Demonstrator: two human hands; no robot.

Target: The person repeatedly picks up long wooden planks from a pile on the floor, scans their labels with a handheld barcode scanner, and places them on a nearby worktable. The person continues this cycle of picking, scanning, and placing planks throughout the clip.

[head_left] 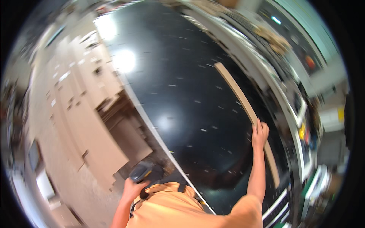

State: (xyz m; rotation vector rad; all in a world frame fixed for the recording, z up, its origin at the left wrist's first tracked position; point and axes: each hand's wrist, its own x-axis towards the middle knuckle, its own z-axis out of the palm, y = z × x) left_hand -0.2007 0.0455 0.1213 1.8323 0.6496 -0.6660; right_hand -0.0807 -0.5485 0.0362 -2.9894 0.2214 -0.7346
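Your right hand [260, 135] is pinching one wooden strip [238, 95], which runs along the right side of the black worktop [171, 95]. Your left hand [133, 189] is curled around one dark tool [141, 173], blurred, just outside the worktop's white left edge [146, 119]. Between strip and that edge you have wide open room, scattered with pale flecks too blurred to count. Farther left lie brown sheets [81, 125].
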